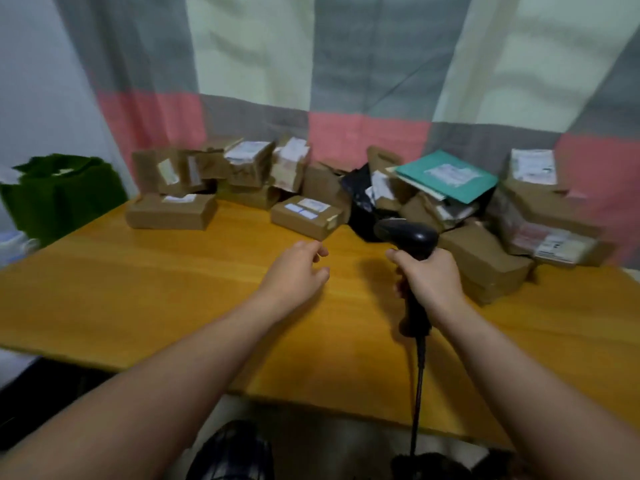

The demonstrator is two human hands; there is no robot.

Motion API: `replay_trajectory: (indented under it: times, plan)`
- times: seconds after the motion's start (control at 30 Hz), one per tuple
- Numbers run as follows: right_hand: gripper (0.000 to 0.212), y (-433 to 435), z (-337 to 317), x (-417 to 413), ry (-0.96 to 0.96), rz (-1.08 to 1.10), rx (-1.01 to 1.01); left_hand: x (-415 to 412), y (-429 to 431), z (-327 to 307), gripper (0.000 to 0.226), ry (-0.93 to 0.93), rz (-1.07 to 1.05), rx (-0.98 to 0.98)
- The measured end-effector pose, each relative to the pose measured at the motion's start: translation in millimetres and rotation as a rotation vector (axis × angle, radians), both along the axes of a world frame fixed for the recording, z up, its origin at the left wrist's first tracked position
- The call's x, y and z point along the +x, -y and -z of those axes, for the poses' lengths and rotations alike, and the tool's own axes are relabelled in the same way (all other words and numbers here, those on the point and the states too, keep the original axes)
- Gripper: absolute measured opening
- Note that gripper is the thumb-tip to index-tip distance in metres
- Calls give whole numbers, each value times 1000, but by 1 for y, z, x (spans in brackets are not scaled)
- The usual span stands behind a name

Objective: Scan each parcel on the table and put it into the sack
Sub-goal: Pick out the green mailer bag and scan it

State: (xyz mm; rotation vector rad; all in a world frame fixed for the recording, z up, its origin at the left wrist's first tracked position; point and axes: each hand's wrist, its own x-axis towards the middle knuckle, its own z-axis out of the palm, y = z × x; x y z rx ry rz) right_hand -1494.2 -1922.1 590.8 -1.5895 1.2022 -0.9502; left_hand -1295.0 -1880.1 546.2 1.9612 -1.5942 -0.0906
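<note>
My right hand grips the handle of a black barcode scanner, whose head points toward the parcels. My left hand hovers over the wooden table with relaxed fingers and holds nothing; it is just short of a flat brown box with white labels. Another brown box lies at the left of the table. Several more brown parcels are piled along the back, with a teal envelope and a black plastic bag among them. A green sack stands off the table's left end.
A grey, pink and pale curtain hangs close behind the parcels. The scanner's cable drops over the table's front edge. A brown box lies just right of my right hand. The front half of the table is bare wood.
</note>
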Motion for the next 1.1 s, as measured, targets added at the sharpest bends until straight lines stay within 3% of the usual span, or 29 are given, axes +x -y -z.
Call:
replay_trajectory:
  times: [0.1,0.23,0.27,0.37,0.4,0.53,0.63,0.67,0.77,0.8,0.97,1.1]
  plan:
    - [22,45,-11,-19,71,115,-114,-13,60,-8,42,-158,60,-19]
    - [89,114,-28,-34,142,192,-128,-23,135,-30,83,-527,4,52]
    - [91,130,-31,-36,163,198,-94,-23,152,-36,94,-615,-34,72]
    - [56,177,-35,-34,156,172,6,-21,199,-41,127,-905,-123,81]
    - [58,191,-32,-33,145,147,29,-23,211,-40,130,-985,-145,77]
    - [107,254,6,-33,160,70,121,-35,248,-32,119,-1150,-253,-29]
    - [120,265,17,-25,220,76,151,-43,265,-26,104,-1246,-303,-106]
    - [112,250,6,-19,230,77,157,-44,270,-22,101,-1275,-305,-103]
    - [43,225,-11,-11,257,45,205,-53,275,-15,73,-1305,-252,-59]
    - [29,224,-11,-13,259,33,210,-55,274,-13,60,-1306,-245,-75]
    - [39,209,-18,-19,212,50,201,-58,255,-7,28,-1362,-133,-166]
    - [38,182,-26,-20,257,-43,216,-48,216,-20,19,-1167,-91,-281]
